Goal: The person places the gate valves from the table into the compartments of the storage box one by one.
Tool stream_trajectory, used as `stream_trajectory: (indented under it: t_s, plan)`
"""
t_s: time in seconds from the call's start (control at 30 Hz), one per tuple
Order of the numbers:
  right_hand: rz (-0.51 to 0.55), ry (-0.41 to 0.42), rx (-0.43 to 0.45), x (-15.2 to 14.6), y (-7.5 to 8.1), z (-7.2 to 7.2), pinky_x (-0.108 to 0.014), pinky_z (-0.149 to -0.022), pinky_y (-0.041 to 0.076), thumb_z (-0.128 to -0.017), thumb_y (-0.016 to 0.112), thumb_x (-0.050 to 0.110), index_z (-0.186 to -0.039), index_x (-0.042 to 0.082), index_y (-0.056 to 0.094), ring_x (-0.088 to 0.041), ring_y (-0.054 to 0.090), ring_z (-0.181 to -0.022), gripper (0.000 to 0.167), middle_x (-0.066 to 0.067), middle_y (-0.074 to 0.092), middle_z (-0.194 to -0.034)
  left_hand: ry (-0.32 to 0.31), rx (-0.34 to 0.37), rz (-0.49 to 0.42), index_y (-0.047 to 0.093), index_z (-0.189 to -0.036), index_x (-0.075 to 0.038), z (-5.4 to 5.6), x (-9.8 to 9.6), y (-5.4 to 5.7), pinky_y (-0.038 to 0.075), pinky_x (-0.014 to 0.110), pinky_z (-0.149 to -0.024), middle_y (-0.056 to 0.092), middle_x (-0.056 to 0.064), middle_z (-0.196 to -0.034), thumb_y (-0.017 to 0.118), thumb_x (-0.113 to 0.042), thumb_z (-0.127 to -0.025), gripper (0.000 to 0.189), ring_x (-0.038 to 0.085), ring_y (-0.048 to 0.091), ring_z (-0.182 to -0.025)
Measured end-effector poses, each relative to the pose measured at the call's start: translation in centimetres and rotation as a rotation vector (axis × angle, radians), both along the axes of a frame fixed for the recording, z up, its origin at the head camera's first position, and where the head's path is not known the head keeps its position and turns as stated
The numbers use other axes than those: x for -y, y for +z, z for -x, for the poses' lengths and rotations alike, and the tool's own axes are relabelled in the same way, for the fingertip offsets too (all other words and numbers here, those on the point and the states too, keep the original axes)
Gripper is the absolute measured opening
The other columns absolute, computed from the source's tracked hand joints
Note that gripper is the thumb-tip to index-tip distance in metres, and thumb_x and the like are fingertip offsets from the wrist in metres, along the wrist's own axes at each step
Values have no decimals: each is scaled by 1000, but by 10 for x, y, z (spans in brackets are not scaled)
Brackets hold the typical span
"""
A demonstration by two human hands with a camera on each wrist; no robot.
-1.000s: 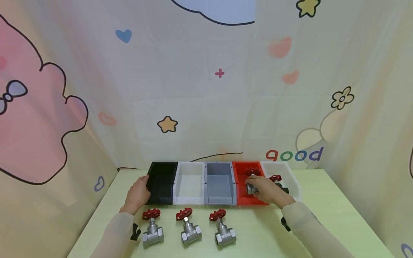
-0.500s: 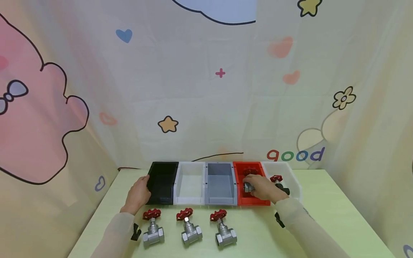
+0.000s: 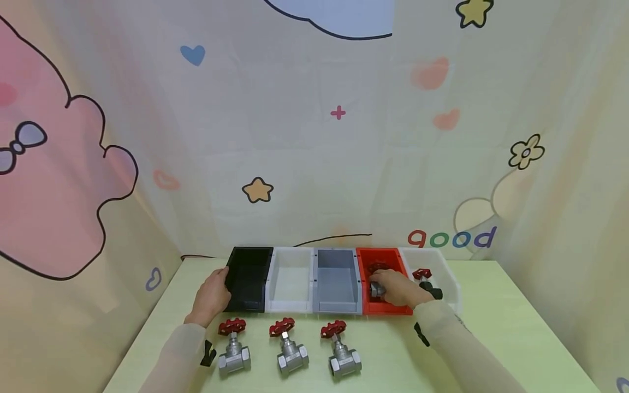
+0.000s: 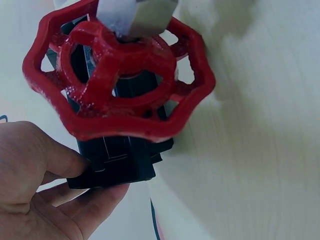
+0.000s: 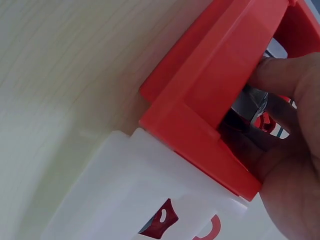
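Note:
In the red bin (image 3: 388, 308), my right hand (image 3: 395, 286) grips a metal gate valve (image 3: 377, 290) with a red handwheel. The right wrist view shows the thumb and fingers around the valve's body (image 5: 248, 103), partly hidden by the bin's wall. My left hand (image 3: 211, 297) holds the left side of the black bin (image 3: 248, 305), thumb on one face and fingers around the edge in the left wrist view. Closest to that hand lies a silver gate valve (image 3: 234, 357), its red handwheel (image 4: 125, 120) large before the left wrist camera.
Between the black and red bins stand a white bin (image 3: 289, 307) and a grey bin (image 3: 336, 307). At the right end, another white bin (image 3: 452, 289) holds a valve with a red handwheel (image 3: 421, 273). Two more valves, a middle one (image 3: 292, 356) and a right one (image 3: 344, 360), lie in front.
My right hand has moved slightly left and lower into the red bin with the gate valve. The left hand keeps its hold on the black bin.

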State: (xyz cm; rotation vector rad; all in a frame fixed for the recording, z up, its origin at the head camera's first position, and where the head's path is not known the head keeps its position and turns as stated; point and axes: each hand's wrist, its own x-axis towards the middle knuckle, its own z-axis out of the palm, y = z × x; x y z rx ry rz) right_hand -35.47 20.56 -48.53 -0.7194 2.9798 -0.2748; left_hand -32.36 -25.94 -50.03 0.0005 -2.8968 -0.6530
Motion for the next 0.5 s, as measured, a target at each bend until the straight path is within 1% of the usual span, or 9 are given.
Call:
stream_trajectory:
  t_s: [0.1, 0.3, 0.5]
  plan:
    - [4, 1, -2, 1, -2, 2, -50, -101, 50, -78, 74, -4, -119, 9, 68, -29, 60, -114, 43, -10, 66, -123, 3, 2, 0, 40, -145, 7, 0, 0, -1, 47, 59, -99, 46, 30, -144, 53, 3, -87, 60, 48, 54, -122]
    - [-13, -54, 47, 4, -7, 6, -48, -100, 52, -79, 76, -1, -120, 11, 70, -27, 60, -112, 44, -8, 67, -121, 12, 2, -2, 40, -145, 7, -1, -1, -1, 47, 59, -100, 46, 30, -144, 54, 3, -87, 60, 47, 54, -122]
    - [-24, -76, 56, 7, -7, 9, -48, -101, 51, -78, 75, -2, -118, 12, 71, -26, 61, -109, 43, -7, 69, -117, 13, -1, 5, 40, -145, 7, 0, -2, 0, 47, 59, -100, 46, 30, -143, 55, 3, -87, 59, 47, 54, -122]
